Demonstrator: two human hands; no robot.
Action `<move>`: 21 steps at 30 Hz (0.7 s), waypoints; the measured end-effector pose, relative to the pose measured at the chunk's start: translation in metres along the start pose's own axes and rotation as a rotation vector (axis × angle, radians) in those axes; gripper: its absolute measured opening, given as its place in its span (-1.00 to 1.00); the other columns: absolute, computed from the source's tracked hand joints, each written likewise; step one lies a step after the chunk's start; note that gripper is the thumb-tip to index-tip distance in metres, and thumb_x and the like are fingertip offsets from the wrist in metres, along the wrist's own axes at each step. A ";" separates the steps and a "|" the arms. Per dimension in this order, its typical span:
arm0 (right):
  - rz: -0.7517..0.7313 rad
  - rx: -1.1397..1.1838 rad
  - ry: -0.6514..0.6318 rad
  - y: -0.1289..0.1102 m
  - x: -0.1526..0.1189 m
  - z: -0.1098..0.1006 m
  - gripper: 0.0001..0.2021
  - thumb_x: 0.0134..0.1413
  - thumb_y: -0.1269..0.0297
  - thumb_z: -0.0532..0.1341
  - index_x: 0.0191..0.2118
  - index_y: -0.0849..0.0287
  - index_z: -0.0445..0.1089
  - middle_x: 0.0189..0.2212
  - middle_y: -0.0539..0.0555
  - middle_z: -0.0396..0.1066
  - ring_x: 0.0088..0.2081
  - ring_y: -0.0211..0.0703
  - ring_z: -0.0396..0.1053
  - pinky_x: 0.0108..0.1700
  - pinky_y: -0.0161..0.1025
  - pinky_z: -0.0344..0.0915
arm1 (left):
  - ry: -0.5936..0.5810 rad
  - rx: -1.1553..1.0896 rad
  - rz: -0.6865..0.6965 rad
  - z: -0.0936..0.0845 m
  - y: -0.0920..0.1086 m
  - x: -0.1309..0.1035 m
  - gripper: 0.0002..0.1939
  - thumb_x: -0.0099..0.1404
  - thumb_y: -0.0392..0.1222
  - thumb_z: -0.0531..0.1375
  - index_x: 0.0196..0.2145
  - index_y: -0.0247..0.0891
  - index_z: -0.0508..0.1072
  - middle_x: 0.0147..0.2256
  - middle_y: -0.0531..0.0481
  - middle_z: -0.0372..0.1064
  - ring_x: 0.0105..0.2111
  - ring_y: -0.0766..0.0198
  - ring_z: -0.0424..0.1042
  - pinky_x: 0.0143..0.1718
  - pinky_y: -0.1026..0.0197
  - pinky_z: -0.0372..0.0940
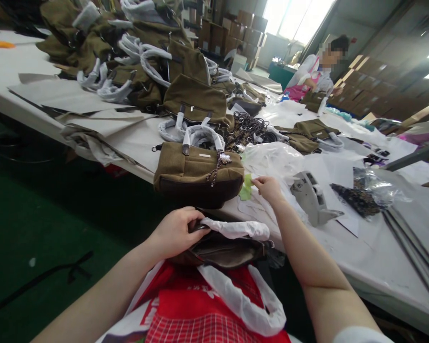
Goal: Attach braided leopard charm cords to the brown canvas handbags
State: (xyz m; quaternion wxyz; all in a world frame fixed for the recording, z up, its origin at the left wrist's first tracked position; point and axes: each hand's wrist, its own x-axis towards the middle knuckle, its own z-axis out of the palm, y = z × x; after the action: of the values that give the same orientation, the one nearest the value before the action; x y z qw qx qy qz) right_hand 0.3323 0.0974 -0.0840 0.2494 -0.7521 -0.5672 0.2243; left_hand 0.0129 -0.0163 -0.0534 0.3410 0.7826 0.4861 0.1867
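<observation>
My left hand (pixel 180 231) is closed on the zipped edge of a dark handbag (pixel 225 250) that lies open against my red apron. White wrapping covers the bag's two handles (pixel 241 228), and its pale lining shows inside. At the table edge, the fingertips of my right hand (pixel 268 188) pinch a yellow-green slip of paper (pixel 246 187). Just left of that slip stands an olive handbag (pixel 200 169) with a dark base, wrapped handles and a beaded charm (pixel 219 164) hanging on its front.
Many olive bags (pixel 189 100) are heaped along the white table (pixel 372 247). Dark cords (pixel 250 126) lie behind the nearest bag. To the right are a white tape dispenser (pixel 312 197), plastic film and a dark patterned piece (pixel 357 197). A co-worker (pixel 307 78) handles a bag across the table.
</observation>
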 end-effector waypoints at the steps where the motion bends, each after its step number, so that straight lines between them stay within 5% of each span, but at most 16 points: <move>1: -0.003 -0.007 0.017 0.000 0.001 -0.002 -0.86 0.01 0.25 0.31 -0.44 0.19 0.57 -0.80 -0.05 0.31 -0.62 -0.19 0.36 -0.47 -0.32 0.20 | 0.003 0.000 0.003 0.000 0.000 0.000 -0.72 0.25 0.02 0.22 -0.28 -0.24 0.57 -0.44 0.04 0.34 -0.45 0.29 0.31 -0.41 0.25 0.17; 6: -0.044 0.048 0.171 -0.010 -0.015 -0.025 -0.84 0.09 0.24 0.25 -0.37 0.20 0.53 -0.69 -0.04 0.38 -0.57 -0.20 0.35 -0.43 -0.30 0.23 | 0.035 0.000 0.009 0.001 -0.002 0.001 -0.71 0.27 0.03 0.20 -0.28 -0.23 0.58 -0.44 0.03 0.36 -0.45 0.29 0.31 -0.40 0.25 0.17; 10: -0.431 0.570 0.440 -0.044 -0.092 -0.053 -0.87 0.19 0.21 0.22 -0.20 0.11 0.44 -0.46 -0.03 0.52 -0.62 -0.28 0.34 -0.56 -0.33 0.24 | 0.058 0.003 0.002 0.002 -0.005 0.005 -0.71 0.31 0.01 0.15 -0.27 -0.23 0.57 -0.36 -0.01 0.44 -0.38 0.25 0.37 -0.36 0.24 0.19; 12: -0.699 0.616 0.168 -0.064 -0.137 -0.059 -0.92 0.13 0.28 0.29 -0.22 0.06 0.45 -0.37 0.02 0.56 -0.55 -0.22 0.43 -0.54 -0.31 0.30 | 0.063 0.008 0.006 0.003 -0.006 0.009 -0.72 0.32 -0.01 0.14 -0.27 -0.23 0.57 -0.35 -0.01 0.46 -0.36 0.24 0.39 -0.33 0.24 0.20; 15: -0.908 0.258 -0.368 -0.080 -0.175 -0.038 -0.88 0.22 0.34 0.21 -0.17 0.04 0.48 -0.31 0.05 0.58 -0.35 -0.15 0.53 -0.33 -0.26 0.43 | 0.056 0.040 0.014 0.003 -0.005 0.013 -0.71 0.33 -0.01 0.13 -0.27 -0.24 0.57 -0.37 -0.01 0.46 -0.35 0.23 0.39 -0.34 0.24 0.19; 19: -0.885 -0.326 -0.475 -0.074 -0.164 0.031 -0.76 0.22 0.50 0.09 -0.16 0.19 0.48 -0.27 0.17 0.56 -0.28 -0.04 0.52 -0.21 -0.17 0.43 | 0.024 0.069 0.032 0.001 0.002 0.015 -0.68 0.35 0.00 0.12 -0.34 -0.25 0.56 -0.44 0.01 0.44 -0.42 0.26 0.37 -0.40 0.25 0.13; 21: -0.845 -0.414 -0.492 -0.068 -0.153 0.062 -0.70 0.17 0.58 0.07 -0.09 0.25 0.48 -0.21 0.24 0.56 -0.21 0.04 0.52 -0.12 -0.11 0.42 | 0.015 0.075 0.038 0.000 0.005 0.015 -0.67 0.35 0.01 0.12 -0.37 -0.25 0.55 -0.47 0.02 0.43 -0.45 0.27 0.35 -0.42 0.25 0.11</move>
State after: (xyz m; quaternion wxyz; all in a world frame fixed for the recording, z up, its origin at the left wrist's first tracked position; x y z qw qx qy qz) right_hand 0.2038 -0.0266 -0.0808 0.0239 -0.4165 -0.8951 0.1574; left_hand 0.0226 -0.0046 -0.0509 0.3042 0.8025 0.4805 0.1807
